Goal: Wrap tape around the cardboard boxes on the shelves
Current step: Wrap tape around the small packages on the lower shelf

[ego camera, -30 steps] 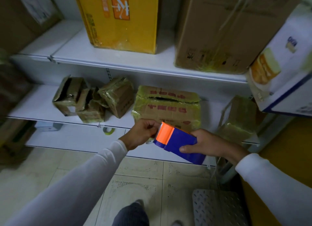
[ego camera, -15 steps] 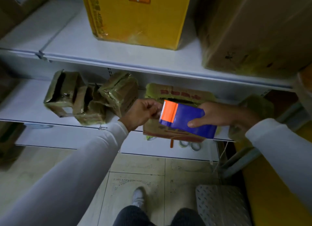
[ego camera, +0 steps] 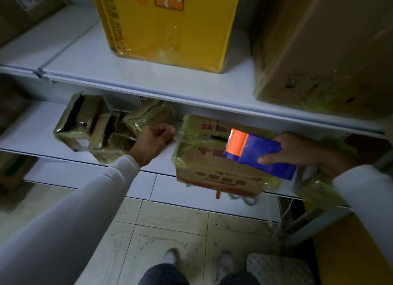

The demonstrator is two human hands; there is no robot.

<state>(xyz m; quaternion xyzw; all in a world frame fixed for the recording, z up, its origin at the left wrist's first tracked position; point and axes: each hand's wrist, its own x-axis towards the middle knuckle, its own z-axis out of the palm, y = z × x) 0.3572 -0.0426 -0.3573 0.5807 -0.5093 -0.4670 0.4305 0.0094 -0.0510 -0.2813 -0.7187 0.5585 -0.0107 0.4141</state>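
Note:
A brown cardboard box (ego camera: 212,172) with red print and glossy tape on its edges sits at the front of the middle shelf (ego camera: 161,157). My right hand (ego camera: 297,148) grips a blue and orange tape dispenser (ego camera: 255,155) over the box's top right. My left hand (ego camera: 155,142) is curled just left of the box, pinching the end of a clear tape strip (ego camera: 182,133) that runs across the box top to the dispenser's toothed edge.
Several small taped boxes (ego camera: 89,123) lie crumpled on the middle shelf at left, another taped box (ego camera: 319,189) at right. A yellow carton (ego camera: 170,25) and a large brown carton (ego camera: 323,50) stand on the upper shelf. Tape rolls (ego camera: 244,199) lie on the bottom shelf.
My hands have moved apart: the left pulled the tape end leftward past the box's edge, the right carried the dispenser to the right over the box. The view tilted down.

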